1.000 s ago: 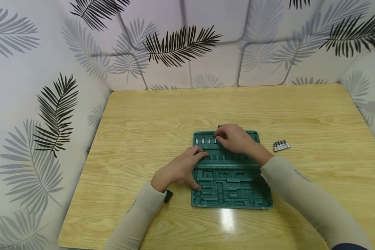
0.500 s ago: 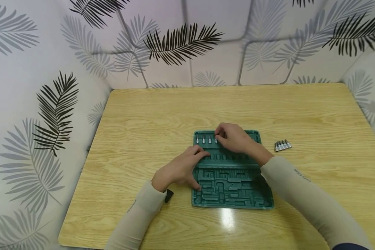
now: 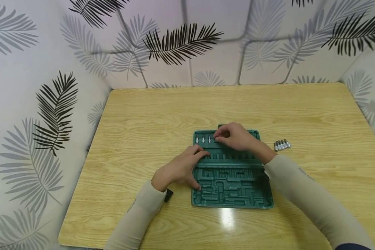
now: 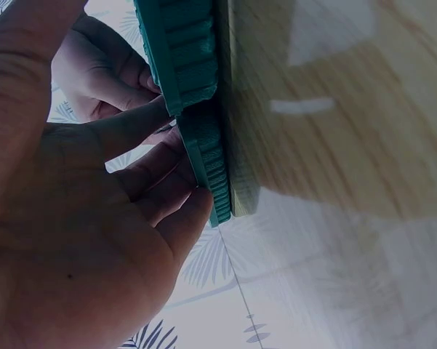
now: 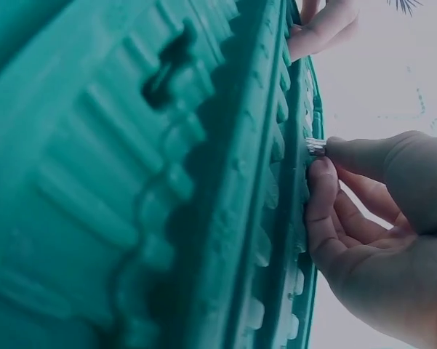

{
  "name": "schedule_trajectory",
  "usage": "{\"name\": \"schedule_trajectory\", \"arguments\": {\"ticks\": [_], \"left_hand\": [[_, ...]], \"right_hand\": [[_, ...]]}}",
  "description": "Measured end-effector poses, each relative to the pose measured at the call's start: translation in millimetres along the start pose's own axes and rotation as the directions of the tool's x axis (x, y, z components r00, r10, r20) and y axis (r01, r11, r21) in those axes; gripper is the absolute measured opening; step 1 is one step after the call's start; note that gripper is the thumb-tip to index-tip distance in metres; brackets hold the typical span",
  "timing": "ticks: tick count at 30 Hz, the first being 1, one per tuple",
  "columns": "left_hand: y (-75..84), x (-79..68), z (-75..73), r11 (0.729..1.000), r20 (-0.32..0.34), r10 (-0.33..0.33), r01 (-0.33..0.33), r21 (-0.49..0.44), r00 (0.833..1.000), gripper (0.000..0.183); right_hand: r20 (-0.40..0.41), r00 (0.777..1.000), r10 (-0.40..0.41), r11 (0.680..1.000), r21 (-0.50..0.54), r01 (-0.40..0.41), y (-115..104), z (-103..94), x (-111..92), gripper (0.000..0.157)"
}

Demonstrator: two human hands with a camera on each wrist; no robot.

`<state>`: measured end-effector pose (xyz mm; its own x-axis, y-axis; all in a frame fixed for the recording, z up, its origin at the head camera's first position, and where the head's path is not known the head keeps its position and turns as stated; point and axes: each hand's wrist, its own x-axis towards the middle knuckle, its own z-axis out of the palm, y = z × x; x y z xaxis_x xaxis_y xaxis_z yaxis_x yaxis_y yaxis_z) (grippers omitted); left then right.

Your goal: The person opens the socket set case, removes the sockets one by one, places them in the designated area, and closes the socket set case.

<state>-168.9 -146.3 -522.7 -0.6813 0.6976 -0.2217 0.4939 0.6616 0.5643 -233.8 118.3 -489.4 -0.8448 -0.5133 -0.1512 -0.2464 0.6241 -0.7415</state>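
A green tool case (image 3: 231,205) lies open on the wooden table, its two moulded halves spread flat. At its far half, my right hand (image 3: 237,136) pinches a small silver bit socket (image 5: 316,147) between thumb and index finger, right at the top row of slots. Three bit sockets (image 3: 203,139) with dark tips stand in that row to the left of the fingers. My left hand (image 3: 182,168) lies along the case's left side, fingers spread, fingertips over the rim and thumb on the near half. In the left wrist view those fingers (image 4: 185,225) touch the case's edge.
Several loose bit sockets (image 3: 282,144) lie side by side on the table (image 3: 315,118) right of the case. A small black object (image 3: 168,195) shows beside the left wrist. Patterned walls (image 3: 206,66) border the table at the back and sides.
My right hand has shifted slightly at the top row, and its fingers now cover most of the fourth bit socket, which showed before. The left hand stays in place on the case.
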Motion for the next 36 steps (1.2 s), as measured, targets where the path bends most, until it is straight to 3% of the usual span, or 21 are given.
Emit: {"name": "schedule_trajectory", "arguments": {"ticks": [5,12,13,16,24,31,36], "left_hand": [[-11.9,5.8,10.1,1.0,-0.003,0.003,-0.003,0.019,1.0,0.121],[-6.7,6.5,6.6,0.999,0.006,0.001,-0.001,0.039,1.0,0.119],[-15.7,9.9,13.3,0.999,-0.003,0.016,-0.016,0.051,1.0,0.122],[-22.5,12.6,18.8,0.997,-0.012,0.031,-0.03,0.073,0.999,0.122],[-6.7,6.1,6.9,1.0,0.017,-0.006,0.006,-0.017,1.0,0.12],[-1.5,2.0,3.1,1.0,0.012,-0.006,0.006,-0.002,1.0,0.118],[24.6,-8.1,-17.2,0.999,0.044,-0.036,0.037,-0.02,0.998,0.112]], "right_hand": [[-0.03,1.0,-0.005,1.0,0.014,0.006,1.8,0.1,-3.6,0.017],[-0.089,0.996,0.031,0.996,0.085,-0.023,2.0,-1.0,-9.4,0.016],[-0.097,0.995,0.029,0.995,0.103,-0.019,1.6,-1.3,-10.5,0.016],[-0.112,0.993,0.03,0.99,0.137,-0.014,2.0,-2.2,-13.4,0.016],[-0.132,0.989,0.069,0.987,0.154,-0.048,10.1,-3.9,-24.1,0.019],[-0.191,0.975,0.116,0.992,0.063,-0.106,16.1,-12.2,-36.7,0.025],[-0.237,0.964,0.121,0.993,0.032,-0.116,23.1,-20.7,-47.1,0.026]]}}
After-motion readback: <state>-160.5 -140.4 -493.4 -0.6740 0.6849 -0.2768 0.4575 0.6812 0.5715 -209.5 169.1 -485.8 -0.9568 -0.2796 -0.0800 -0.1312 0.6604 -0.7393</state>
